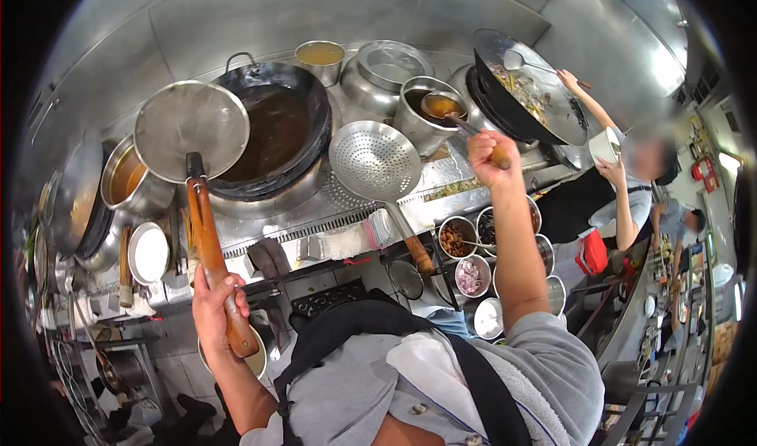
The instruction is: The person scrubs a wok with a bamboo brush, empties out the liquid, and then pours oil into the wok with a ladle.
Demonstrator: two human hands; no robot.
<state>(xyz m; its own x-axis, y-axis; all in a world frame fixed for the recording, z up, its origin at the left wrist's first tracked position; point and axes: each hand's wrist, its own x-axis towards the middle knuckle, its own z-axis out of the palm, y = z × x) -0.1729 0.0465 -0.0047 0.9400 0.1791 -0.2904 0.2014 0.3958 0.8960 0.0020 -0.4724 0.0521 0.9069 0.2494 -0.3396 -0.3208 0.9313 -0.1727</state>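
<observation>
My left hand (pixel 218 312) is closed around the wooden handle of a round fine-mesh strainer (pixel 192 130). The strainer is held up near the left rim of a black wok (pixel 314 123) with dark liquid in it. In my right hand (pixel 493 156), closed, is a ladle (pixel 451 113) with a wooden handle. Its bowl, with amber liquid in it, is over the mouth of a steel pot (pixel 422 138) of dark liquid. Between my hands lies a perforated skimmer (pixel 375 162), its wooden handle pointing toward me over the counter edge.
At right, a co-worker (pixel 623 170) holds a spatula in a tilted wok (pixel 497 79) of food and a white bowl (pixel 605 148). Several seasoning containers (pixel 471 276) stand at front right. A white bowl (pixel 149 253) and a pot of brown liquid (pixel 154 194) are at left.
</observation>
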